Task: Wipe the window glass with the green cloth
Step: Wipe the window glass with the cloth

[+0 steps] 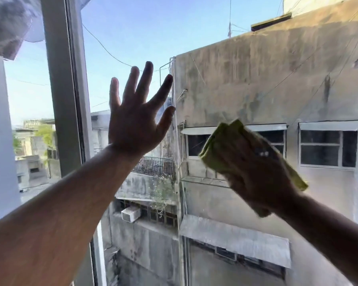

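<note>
Window glass [225, 48]: large pane, grey frame post [64, 89] at left, concrete building [277, 79] seen through it. Green cloth [219, 147]: folded, blurred, pressed flat on pane at right of centre, under right hand [254, 174] spread over it, arm reaching up from lower right. Left hand [134, 122]: fully open, fingers splayed, empty, palm toward glass; contact with pane not discernible.
</note>
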Motion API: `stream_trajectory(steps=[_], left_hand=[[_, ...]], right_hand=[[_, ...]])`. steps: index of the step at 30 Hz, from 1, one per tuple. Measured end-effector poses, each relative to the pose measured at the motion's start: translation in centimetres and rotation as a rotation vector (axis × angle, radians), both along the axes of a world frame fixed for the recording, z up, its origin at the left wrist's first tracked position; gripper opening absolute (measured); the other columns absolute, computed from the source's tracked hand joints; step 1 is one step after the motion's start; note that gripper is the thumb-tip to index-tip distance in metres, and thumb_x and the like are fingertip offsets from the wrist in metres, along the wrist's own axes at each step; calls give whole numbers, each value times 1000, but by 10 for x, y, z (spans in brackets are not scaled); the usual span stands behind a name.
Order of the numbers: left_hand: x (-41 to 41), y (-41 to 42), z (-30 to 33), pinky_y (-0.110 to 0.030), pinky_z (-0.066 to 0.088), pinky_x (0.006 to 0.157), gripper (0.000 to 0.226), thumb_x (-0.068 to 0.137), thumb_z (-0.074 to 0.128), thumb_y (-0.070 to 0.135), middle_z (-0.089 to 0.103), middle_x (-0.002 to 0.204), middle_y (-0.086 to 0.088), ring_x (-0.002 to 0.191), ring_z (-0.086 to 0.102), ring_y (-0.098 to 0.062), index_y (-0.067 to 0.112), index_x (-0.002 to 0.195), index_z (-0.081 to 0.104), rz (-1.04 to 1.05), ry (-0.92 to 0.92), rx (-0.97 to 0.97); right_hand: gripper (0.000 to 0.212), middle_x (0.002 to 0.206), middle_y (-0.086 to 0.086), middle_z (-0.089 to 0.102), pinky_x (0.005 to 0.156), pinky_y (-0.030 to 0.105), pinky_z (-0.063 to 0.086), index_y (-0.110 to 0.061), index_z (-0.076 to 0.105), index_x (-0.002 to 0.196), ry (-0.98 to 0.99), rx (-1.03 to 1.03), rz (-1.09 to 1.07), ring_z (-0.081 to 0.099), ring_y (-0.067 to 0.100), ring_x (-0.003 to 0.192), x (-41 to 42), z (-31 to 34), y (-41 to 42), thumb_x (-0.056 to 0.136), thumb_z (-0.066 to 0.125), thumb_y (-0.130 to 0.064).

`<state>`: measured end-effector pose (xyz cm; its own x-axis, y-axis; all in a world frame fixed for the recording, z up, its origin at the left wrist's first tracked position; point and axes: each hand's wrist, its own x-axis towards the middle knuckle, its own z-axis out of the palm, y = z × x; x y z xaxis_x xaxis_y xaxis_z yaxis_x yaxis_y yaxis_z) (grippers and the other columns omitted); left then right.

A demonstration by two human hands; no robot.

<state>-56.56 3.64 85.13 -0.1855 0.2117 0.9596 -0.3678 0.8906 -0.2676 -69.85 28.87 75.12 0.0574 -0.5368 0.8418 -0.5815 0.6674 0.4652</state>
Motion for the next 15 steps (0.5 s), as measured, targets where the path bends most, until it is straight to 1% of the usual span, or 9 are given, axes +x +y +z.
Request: stream_trajectory(steps=[3,5,6,7,9,10,11,13,15], left_hand=[[0,1,1,-65,14,121,57,103,28,57,20,168,-11,154,20,-35,35,157,27,-9,0,-4],[1,-2,0,-65,15,121,57,104,27,57,21,168,-11,154,20,-35,35,156,28,-21,-16,-5],[2,-3,0,-64,15,121,56,104,27,57,21,168,-10,154,20,-34,35,156,28,-23,-18,-6],[3,-4,0,-63,15,122,57,104,26,58,21,168,-10,154,20,-34,35,156,29,-18,-19,-9],[4,-5,1,-62,13,122,58,104,24,60,20,168,-9,155,19,-33,36,157,28,-12,-33,-7],[4,-4,1,-62,13,123,59,103,24,61,19,169,-9,155,19,-33,35,157,28,-13,-39,-5],[4,-4,0,-62,12,123,60,103,23,62,19,168,-10,155,19,-33,35,157,28,-14,-40,-5],[2,-3,0,-62,12,123,61,102,23,62,20,168,-10,155,20,-34,35,156,29,-21,-25,-12],[0,-3,1,-62,11,122,60,102,25,61,20,168,-10,155,20,-34,34,156,30,-29,-16,-10]], right_hand=[[63,164,20,27,121,52,27,-15,27,158,-163,-458,-89,25,39,151,-1,49,3,101,31,-43],[62,163,21,25,120,53,28,-16,24,158,-212,-658,-80,26,41,150,22,38,-41,102,27,-44],[61,164,18,22,120,54,27,-20,20,159,-181,-617,-47,24,40,151,37,19,-65,103,26,-44],[60,164,14,22,120,54,27,-25,20,158,-124,-454,18,23,39,151,51,-8,-87,102,31,-43],[60,163,5,29,121,53,25,-35,31,154,10,28,157,23,37,151,68,-64,-103,97,48,-42],[58,163,2,31,123,50,22,-37,35,152,71,235,176,22,34,153,60,-75,-90,96,49,-43],[56,164,-1,32,125,48,20,-38,36,153,119,348,187,20,31,154,44,-71,-67,98,47,-45],[57,164,1,30,126,48,18,-35,34,155,131,253,124,18,29,155,-8,-30,-3,100,38,-50],[66,166,7,24,125,51,20,-26,27,158,-51,-71,-10,20,33,155,-56,23,66,99,27,-56]])
